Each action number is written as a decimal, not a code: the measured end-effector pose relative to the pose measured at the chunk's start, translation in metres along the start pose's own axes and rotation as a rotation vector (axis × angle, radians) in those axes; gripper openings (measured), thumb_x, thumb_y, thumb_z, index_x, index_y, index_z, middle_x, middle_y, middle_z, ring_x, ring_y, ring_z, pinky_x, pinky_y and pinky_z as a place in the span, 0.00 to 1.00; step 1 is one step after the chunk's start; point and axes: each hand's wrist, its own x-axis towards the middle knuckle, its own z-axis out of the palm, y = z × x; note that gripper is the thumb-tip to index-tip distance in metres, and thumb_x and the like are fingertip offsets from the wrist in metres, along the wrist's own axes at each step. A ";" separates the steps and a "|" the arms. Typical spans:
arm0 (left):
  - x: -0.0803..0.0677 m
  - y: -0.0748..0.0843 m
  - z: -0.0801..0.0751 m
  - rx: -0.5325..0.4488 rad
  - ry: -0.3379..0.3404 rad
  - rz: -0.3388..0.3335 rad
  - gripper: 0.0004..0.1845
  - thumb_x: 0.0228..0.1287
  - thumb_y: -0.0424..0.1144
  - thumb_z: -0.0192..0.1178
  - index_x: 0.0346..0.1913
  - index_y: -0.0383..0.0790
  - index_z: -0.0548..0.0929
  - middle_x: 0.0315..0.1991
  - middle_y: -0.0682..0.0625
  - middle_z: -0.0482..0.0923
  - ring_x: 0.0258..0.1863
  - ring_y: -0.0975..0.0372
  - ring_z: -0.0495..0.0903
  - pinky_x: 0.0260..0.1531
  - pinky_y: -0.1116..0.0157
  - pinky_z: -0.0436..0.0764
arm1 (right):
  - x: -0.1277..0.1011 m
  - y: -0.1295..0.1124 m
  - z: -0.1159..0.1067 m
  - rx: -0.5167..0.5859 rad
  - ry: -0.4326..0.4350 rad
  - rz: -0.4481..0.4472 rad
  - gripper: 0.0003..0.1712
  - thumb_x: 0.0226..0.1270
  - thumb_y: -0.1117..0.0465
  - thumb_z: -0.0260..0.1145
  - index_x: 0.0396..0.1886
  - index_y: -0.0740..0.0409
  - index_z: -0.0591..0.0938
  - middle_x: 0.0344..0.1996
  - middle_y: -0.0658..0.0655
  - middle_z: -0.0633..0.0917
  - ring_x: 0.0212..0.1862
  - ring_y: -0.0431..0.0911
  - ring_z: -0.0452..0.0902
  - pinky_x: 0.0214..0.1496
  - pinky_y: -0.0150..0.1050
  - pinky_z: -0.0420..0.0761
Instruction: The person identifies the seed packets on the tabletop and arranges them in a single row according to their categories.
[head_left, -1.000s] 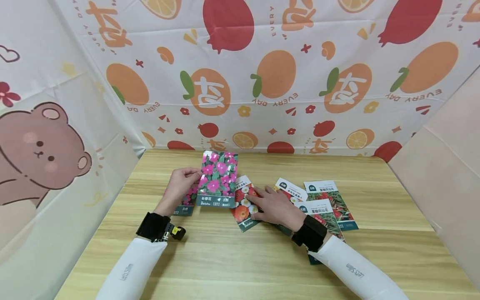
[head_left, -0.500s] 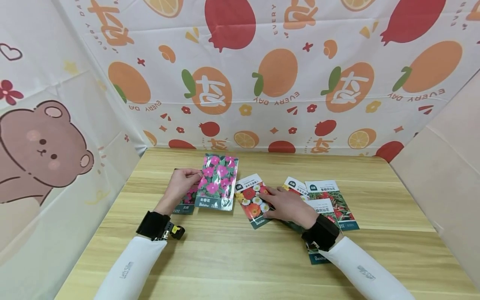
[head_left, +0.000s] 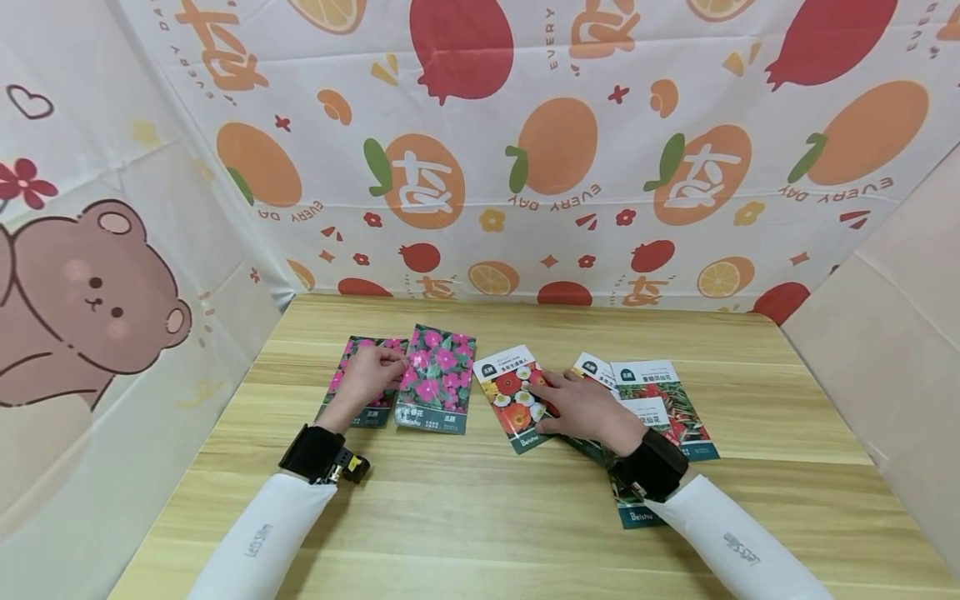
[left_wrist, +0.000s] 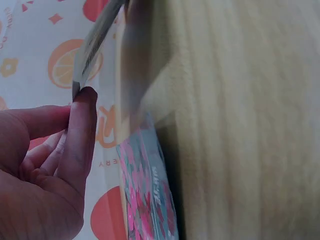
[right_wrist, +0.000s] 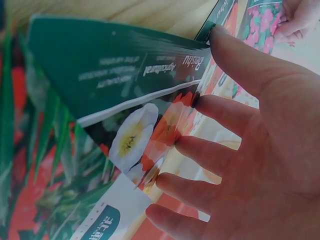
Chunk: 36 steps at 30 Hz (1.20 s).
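Observation:
Thumb and index finger of my left hand [head_left: 365, 377] pinch the left edge of a seed packet with pink flowers [head_left: 441, 375]; the left wrist view shows the held packet [left_wrist: 95, 45] edge-on. A second pink-flower packet [head_left: 373, 415] lies beneath that hand, partly covered by it. With fingers spread, my right hand [head_left: 588, 411] rests over two packets of red and white poppies. Its fingertips touch the right edge of the nearer-left poppy packet [head_left: 513, 396]. Largely hidden under the palm is the other poppy packet [right_wrist: 125, 75], its green lower end showing in the right wrist view.
Two packets with red flowers among green leaves overlap at the right: one upper packet [head_left: 675, 404] and one lower packet [head_left: 637, 508], partly under the right wrist. The wooden table [head_left: 465, 525] ends at a fruit-print cloth [head_left: 480, 167] behind.
The held pink packet has come down from a raised position toward the table. The left poppy packet has shifted right and turned slightly, and my right hand has slid a little to the right.

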 end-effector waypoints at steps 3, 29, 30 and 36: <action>0.002 0.000 0.001 0.092 0.029 0.014 0.14 0.77 0.33 0.59 0.55 0.26 0.85 0.44 0.35 0.88 0.39 0.51 0.90 0.37 0.61 0.88 | 0.000 0.000 0.000 0.003 0.004 -0.001 0.40 0.69 0.42 0.72 0.76 0.49 0.73 0.75 0.64 0.69 0.70 0.63 0.68 0.66 0.60 0.74; -0.011 0.015 0.028 0.828 -0.410 0.311 0.51 0.60 0.65 0.70 0.82 0.50 0.62 0.83 0.35 0.46 0.80 0.34 0.39 0.68 0.24 0.46 | -0.003 0.000 -0.001 0.025 -0.026 0.010 0.41 0.70 0.42 0.71 0.78 0.49 0.71 0.77 0.65 0.66 0.74 0.66 0.64 0.69 0.61 0.71; -0.010 0.014 0.028 0.826 -0.413 0.306 0.51 0.60 0.65 0.70 0.82 0.50 0.62 0.83 0.36 0.46 0.80 0.35 0.38 0.68 0.24 0.45 | -0.004 0.001 -0.002 0.020 -0.024 0.010 0.41 0.69 0.42 0.72 0.78 0.49 0.71 0.77 0.65 0.67 0.73 0.65 0.65 0.68 0.61 0.72; -0.009 0.012 0.023 0.830 -0.418 0.301 0.51 0.59 0.62 0.73 0.82 0.51 0.63 0.83 0.37 0.46 0.80 0.36 0.41 0.68 0.25 0.44 | -0.005 0.004 -0.001 0.012 -0.019 0.017 0.41 0.68 0.42 0.73 0.77 0.50 0.73 0.76 0.64 0.68 0.71 0.65 0.67 0.66 0.61 0.75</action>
